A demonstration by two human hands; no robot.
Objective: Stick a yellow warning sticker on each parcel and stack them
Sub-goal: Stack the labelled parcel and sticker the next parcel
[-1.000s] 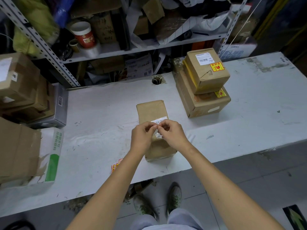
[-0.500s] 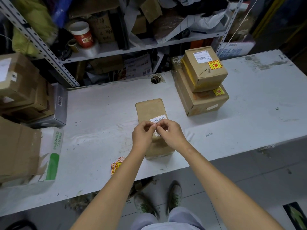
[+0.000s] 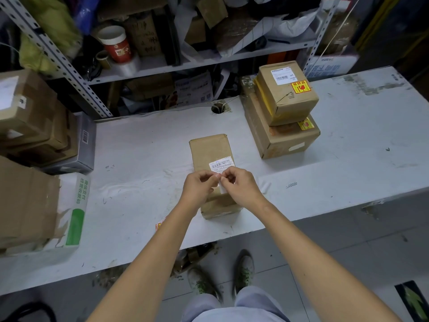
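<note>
A flat brown parcel with a white barcode label lies in the middle of the white table. Just above its near half, my left hand and my right hand meet fingertip to fingertip. Both pinch a small sticker slip, of which only the white paper shows. At the back right, a small box sits on a larger box. Each carries a yellow warning sticker, the lower one at the corner. More yellow stickers lie at the table's front edge, partly under my left forearm.
Brown boxes and a silver box are piled at the left, with a torn carton in front of them. A cluttered metal shelf runs behind the table. A cable hole sits near the back edge.
Both hands stay pinched together over the parcel, fingers working at the slip. The view has drifted slightly; the parcels have not moved.
</note>
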